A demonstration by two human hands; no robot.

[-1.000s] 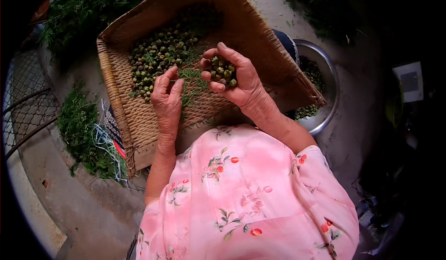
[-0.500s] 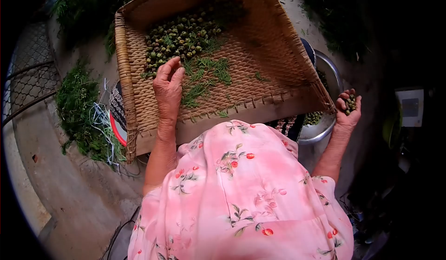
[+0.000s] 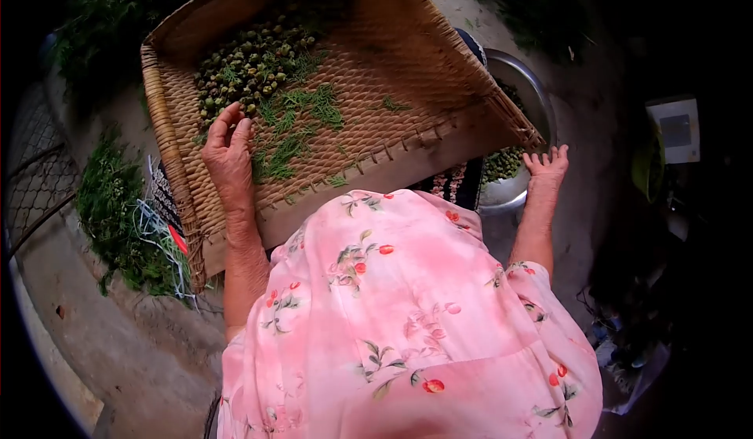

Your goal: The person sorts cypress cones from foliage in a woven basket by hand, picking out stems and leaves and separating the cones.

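Observation:
A woven wicker tray (image 3: 361, 70) lies tilted across my lap. In its far left part is a heap of small green-brown cones (image 3: 251, 62), with loose green conifer sprigs (image 3: 290, 125) just to their right. My left hand (image 3: 229, 156) hovers over the tray by the near edge of the heap, fingers loosely curled and thumb a little apart; I see nothing in it. On the right, a metal basin (image 3: 541, 98) partly under the tray holds more cones (image 3: 502, 164). Beside its rim my right hand (image 3: 547, 164) has its fingers spread and holds nothing visible.
Dark green conifer branches (image 3: 133, 15) lie at the upper left, more (image 3: 525, 7) at the upper right. A leafy bundle (image 3: 118, 211) and pale strings (image 3: 161, 235) are left of the tray. A white box-like object (image 3: 674, 129) stands far right.
My right hand held several cones before; now its fingers are spread and the cones are out of it. The left hand stays by the heap. The whole view has shifted.

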